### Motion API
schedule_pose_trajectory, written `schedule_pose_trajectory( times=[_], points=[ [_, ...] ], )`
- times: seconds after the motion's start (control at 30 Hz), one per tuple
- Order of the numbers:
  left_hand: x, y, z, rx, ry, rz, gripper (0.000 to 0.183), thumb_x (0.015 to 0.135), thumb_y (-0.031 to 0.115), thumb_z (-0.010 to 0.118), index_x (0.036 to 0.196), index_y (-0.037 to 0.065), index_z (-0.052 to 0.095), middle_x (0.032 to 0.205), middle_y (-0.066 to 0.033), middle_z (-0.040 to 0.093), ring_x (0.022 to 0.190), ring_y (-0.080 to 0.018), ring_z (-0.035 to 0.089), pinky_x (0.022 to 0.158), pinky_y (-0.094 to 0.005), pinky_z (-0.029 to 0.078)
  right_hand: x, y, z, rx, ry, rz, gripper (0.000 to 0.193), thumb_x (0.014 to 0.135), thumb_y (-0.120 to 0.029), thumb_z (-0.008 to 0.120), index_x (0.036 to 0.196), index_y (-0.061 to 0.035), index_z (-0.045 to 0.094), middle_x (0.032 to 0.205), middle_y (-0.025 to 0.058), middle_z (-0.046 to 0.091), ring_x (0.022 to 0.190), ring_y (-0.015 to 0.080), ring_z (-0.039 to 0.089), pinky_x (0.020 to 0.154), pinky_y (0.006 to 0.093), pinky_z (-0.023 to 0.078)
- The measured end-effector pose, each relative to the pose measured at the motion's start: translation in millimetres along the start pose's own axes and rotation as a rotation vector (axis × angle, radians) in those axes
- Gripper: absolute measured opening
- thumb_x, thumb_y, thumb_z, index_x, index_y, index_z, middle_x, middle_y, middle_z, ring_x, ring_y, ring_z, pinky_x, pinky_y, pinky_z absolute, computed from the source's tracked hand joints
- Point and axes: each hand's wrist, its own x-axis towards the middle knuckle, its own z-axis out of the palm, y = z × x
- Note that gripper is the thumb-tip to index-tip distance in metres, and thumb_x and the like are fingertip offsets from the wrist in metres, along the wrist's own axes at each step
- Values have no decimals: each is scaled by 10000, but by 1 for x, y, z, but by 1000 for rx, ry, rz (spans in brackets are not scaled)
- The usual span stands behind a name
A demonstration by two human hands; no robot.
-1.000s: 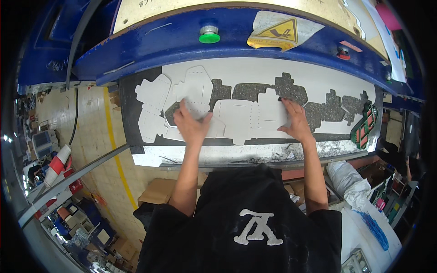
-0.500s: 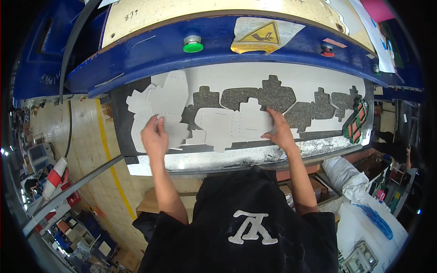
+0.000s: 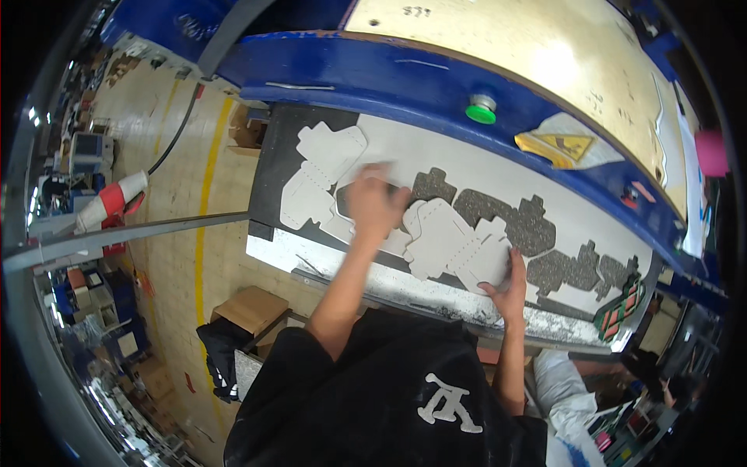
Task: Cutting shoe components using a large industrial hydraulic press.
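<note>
A white cut-out card blank [image 3: 317, 183] with perforated fold lines lies at the left end of the table. Just right of it my left hand [image 3: 375, 201] hovers low over a cut opening in the white card sheet [image 3: 385, 140]; motion smears its fingers. Mid-table, several overlapping card blanks [image 3: 451, 241] rest partly on the sheet. My right hand [image 3: 507, 289] grips their right end, thumb on the near edge and fingers along the far side. Dark speckled surface shows through the other openings in the sheet.
A blue machine beam [image 3: 373, 78] crosses behind the table, bearing a green button [image 3: 481, 110] and a torn warning sticker [image 3: 560, 142]. A green-and-red tool-like block [image 3: 620, 310] sits at the table's right end. A grey rail [image 3: 156, 226] runs at left, near a cardboard box [image 3: 251, 309].
The view has turned and shifted left. My left hand has let go of the left blank and moved right, toward the middle blanks. My right hand stays at the blanks' right end.
</note>
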Motion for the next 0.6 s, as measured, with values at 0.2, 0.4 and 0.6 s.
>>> schedule_pose_trajectory(
  times=[0.2, 0.4, 0.6],
  points=[
    [0, -150, -81, 379, 247, -403, 1180, 623, 462, 1013, 1565, 55, 431, 1453, -275, 535, 1343, -484, 518, 1123, -553, 447, 20, -48, -10, -188, -100, -51, 1250, 543, -151, 1031, 1618, -54, 400, 1593, 216, 502, 1473, 435, 473, 1240, 484, 404],
    [7, -186, -122, 39, -87, -455, 598, 811, 389, 924, 1210, -7, 720, 1070, -187, 759, 1022, -325, 723, 953, -381, 560, 27, -33, -12, -226, -156, -68, 1473, 386, -114, 1051, 1663, -101, 316, 1643, 222, 447, 1514, 447, 416, 1262, 496, 395],
    [-38, -73, -123, -1098, 180, -494, 322, 1072, 254, 710, 1268, 3, 664, 1126, -51, 735, 952, -135, 668, 923, -337, 558, 47, -25, -16, -242, -258, 63, 1525, 387, -84, 1044, 1695, -118, 260, 1613, 222, 476, 1497, 452, 427, 1260, 486, 400]
  ],
)
